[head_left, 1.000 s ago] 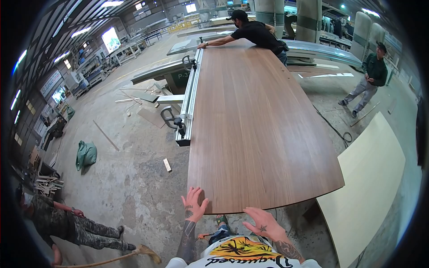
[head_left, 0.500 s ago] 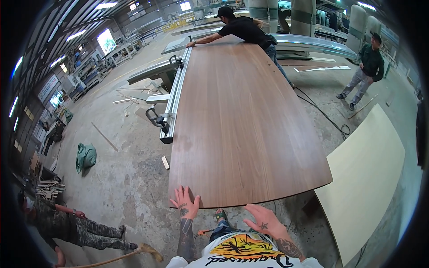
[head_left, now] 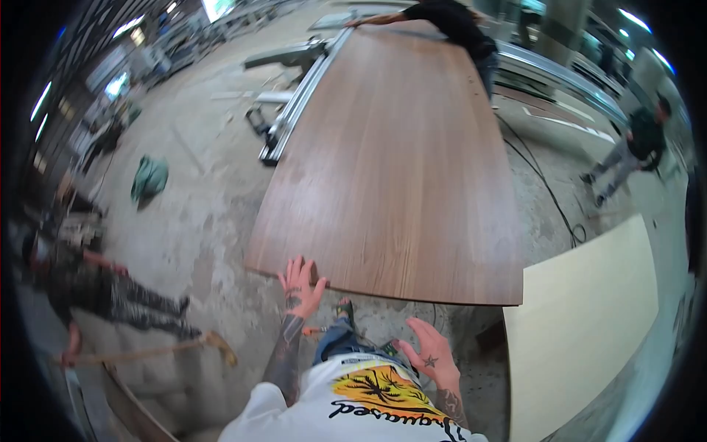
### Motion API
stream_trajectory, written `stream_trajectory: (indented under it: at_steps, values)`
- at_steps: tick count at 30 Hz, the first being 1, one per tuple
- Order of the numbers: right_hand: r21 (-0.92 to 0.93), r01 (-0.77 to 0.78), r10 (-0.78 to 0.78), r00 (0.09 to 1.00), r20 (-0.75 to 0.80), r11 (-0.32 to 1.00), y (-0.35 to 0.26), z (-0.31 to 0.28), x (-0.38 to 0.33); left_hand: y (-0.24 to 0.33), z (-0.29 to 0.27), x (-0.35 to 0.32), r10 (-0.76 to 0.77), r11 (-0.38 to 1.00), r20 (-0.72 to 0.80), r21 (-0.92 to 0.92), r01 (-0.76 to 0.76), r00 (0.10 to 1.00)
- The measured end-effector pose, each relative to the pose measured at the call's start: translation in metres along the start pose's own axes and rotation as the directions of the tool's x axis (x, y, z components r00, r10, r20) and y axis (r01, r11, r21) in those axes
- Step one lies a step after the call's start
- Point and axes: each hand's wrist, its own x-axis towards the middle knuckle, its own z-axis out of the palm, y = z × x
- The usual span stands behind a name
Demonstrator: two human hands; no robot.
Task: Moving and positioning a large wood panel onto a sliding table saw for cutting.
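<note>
A large flat wood-grain panel [head_left: 398,169] stretches away in front of me, its left side along a metal rail [head_left: 309,94]. My left hand [head_left: 300,286] rests on the panel's near edge, not far from its left corner, with fingers spread. Off the panel, just short of the near edge, my right hand [head_left: 429,352] is held in the air with fingers apart and nothing in it. At the far end a co-worker in black [head_left: 453,23] leans over the panel, an arm reaching to its far left corner.
A pale sheet [head_left: 589,324] lies low at the right. Black cable [head_left: 549,184] runs over the floor beside the panel. A green sack [head_left: 149,179] sits at left. One person [head_left: 641,144] stands at right; another [head_left: 110,295], at left, is near a long wooden-handled tool [head_left: 147,353].
My view has shifted and blurred. My right hand has come away from the panel's near edge, back toward me. My left hand is still on that edge, now farther from the corner.
</note>
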Motion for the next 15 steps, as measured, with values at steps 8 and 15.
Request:
stream_trajectory:
  at_steps: [8,15]
  values:
    - [-0.069,0.058,-0.045,0.983,0.175,0.996,0.035,-0.036,-0.014,-0.002,-0.011,-0.070,0.022,0.998,-0.096,0.066,-0.016,0.995]
    - [-0.166,0.080,-0.018,0.939,0.344,0.983,0.043,-0.037,-0.024,-0.121,0.014,-0.277,-0.621,0.742,0.551,0.183,0.645,0.557]
